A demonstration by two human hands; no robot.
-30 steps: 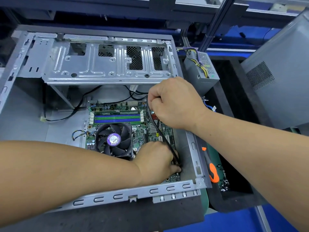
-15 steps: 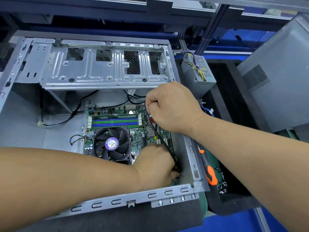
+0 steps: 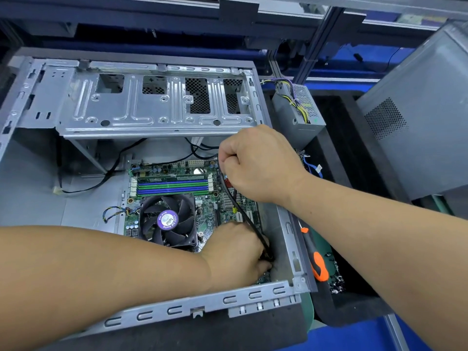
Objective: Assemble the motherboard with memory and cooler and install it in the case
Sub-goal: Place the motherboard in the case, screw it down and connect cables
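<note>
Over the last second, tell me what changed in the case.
Little changed. The right hand holds the same grip on the upper part of the black cable, and the left hand stays down at the cable's lower end by the board's near right corner. Nothing was taken up or let go. The apparent shift is mostly the camera's. The fan, memory and screwdriver stayed put.

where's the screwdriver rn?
Head view, right side: the screwdriver lies outside the case, just past its right wall, beside the dark tray.
</note>
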